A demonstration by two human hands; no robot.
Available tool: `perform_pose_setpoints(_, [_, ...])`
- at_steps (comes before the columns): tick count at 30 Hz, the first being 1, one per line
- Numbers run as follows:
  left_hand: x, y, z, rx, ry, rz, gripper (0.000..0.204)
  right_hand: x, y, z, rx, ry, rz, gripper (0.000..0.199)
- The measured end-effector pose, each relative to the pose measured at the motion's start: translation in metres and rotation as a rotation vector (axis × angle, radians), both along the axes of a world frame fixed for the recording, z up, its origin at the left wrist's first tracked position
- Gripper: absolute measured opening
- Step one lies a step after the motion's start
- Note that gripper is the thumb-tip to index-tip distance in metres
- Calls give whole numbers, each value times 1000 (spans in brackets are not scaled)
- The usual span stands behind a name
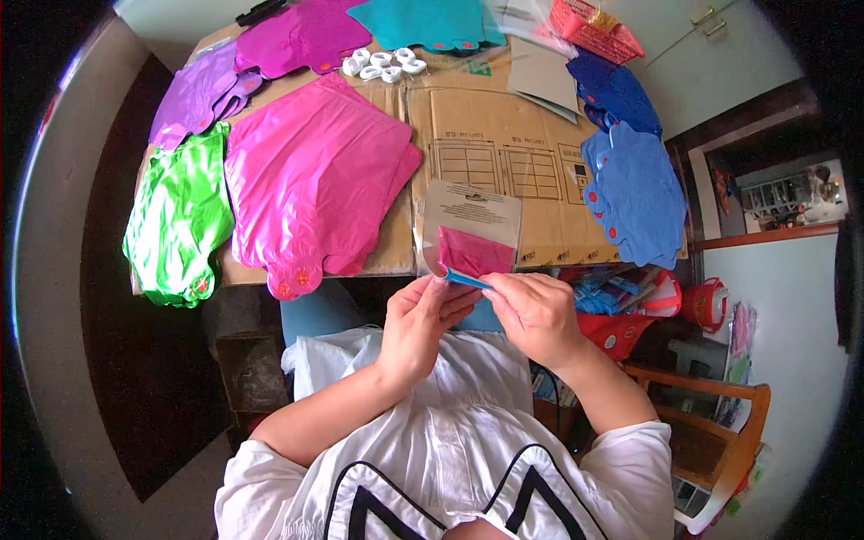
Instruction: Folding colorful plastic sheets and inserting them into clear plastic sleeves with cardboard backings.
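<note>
Over the near edge of the cardboard-covered table, both my hands hold a clear plastic packet with a pale backing card (472,211) and a folded pink sheet (475,252) in it. A narrow blue strip (465,278) runs along its near end, between my fingers. My left hand (418,322) pinches the left end of that strip, thumb on top. With thumb and forefinger, my right hand (538,315) grips its right end. A stack of flat, shiny pink foil balloons (315,171) lies to the left of the packet.
Flat foil pieces ring the table: green (180,216), lilac (193,99), magenta (301,36), teal (423,22), dark blue (616,90) and light blue (634,193). White ribbon rolls (390,61), grey cards (543,76) and a red basket (594,31) sit farther back. A wooden chair (702,387) stands at right.
</note>
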State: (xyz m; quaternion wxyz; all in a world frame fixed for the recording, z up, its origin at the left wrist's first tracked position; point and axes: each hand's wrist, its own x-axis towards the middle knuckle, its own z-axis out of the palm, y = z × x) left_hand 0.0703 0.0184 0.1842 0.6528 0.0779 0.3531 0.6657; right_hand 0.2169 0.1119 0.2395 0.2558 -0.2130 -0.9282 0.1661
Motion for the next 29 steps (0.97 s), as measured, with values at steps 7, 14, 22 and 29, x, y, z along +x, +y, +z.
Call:
perform_pose_setpoints(7, [8,2,0,29,120,47,31,-4,-1,-17,383,-79,-7,30])
perform_pose_setpoints(14, [-10,-12,-22,5,-86,-28,23,-4,-8,-25,476,-104,-64,23])
perform_pose_setpoints(22, [-7,-6,-11,-66,195,44,21,6,-15,-30,-10,158,-367,27])
perform_pose_setpoints(29, [-5,-5,-5,-132,337,1,24,22,-11,-40,-1320,498,-558,37])
